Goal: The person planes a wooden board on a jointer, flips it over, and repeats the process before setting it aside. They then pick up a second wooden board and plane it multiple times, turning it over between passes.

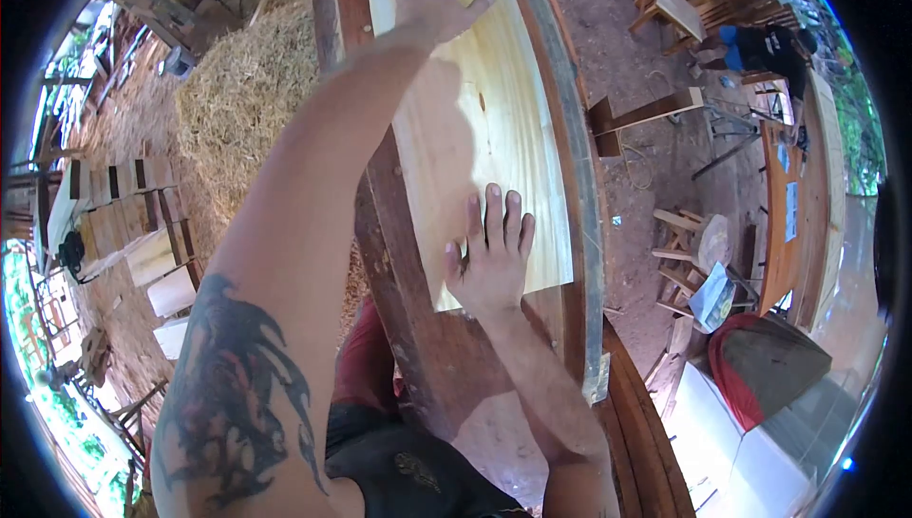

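A pale wooden board (513,148) with a small dark knot lies lengthwise on a darker wooden workbench (456,366). Near the board's far end, my left hand (432,0) rests palm down with its fingers spread. My right hand (492,266) is flat on the near end, close to the board's edge, fingers stretched forward and thumb out to the left. Neither hand holds anything. My left arm covers part of the board's left side, and its shadow falls across the wood.
Left of the bench is a heap of wood shavings (252,100), with several boards (133,224) beyond it. To the right stand a wooden stool (711,241), a long reddish-brown plank (779,224) and wooden chairs (679,10). Another person (765,48) is at the upper right.
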`<state>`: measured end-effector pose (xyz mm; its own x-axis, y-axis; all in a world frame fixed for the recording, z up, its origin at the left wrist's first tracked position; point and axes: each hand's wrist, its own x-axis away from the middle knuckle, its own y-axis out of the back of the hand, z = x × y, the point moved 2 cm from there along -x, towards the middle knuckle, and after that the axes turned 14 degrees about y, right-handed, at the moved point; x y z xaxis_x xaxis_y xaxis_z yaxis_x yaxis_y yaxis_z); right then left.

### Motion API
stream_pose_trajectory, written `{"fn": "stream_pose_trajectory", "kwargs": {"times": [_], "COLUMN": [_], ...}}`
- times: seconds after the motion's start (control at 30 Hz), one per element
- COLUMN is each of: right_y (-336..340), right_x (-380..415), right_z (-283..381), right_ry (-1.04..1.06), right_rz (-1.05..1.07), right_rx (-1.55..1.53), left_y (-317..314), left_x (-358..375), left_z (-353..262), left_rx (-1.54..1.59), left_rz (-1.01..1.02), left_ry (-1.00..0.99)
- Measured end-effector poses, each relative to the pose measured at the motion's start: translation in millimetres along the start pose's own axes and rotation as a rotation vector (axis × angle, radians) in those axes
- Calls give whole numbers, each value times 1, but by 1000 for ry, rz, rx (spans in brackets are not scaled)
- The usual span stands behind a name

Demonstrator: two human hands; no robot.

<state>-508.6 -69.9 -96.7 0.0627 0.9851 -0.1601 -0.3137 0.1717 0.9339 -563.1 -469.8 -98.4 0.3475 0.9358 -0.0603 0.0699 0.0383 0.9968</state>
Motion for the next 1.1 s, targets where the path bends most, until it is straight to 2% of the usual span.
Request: {"fn": "stream_pose_trajectory", "kwargs": {"times": [0.07, 0.27, 0.4, 0.8, 1.1], "right_y": [-2, -2, 3, -1, -7], "right_x": [-2, -3, -6, -51, -92], "right_z": [0, 0, 2, -9, -17], "right_ry": [2, 10, 11, 32, 46], "right_rz": [-14, -37, -19, -29, -49], "right_rx": [21, 35, 15, 14, 44], "left_y": [-17, -10, -1, -3, -6], "left_x": [17, 122, 120, 69, 34], "left_z": [-1, -22, -25, -21, -14], "left_rx": [54, 111, 118, 18, 71], "left_rz": [-50, 42, 79, 34, -12], "left_ry": [33, 29, 41, 64, 48]}}
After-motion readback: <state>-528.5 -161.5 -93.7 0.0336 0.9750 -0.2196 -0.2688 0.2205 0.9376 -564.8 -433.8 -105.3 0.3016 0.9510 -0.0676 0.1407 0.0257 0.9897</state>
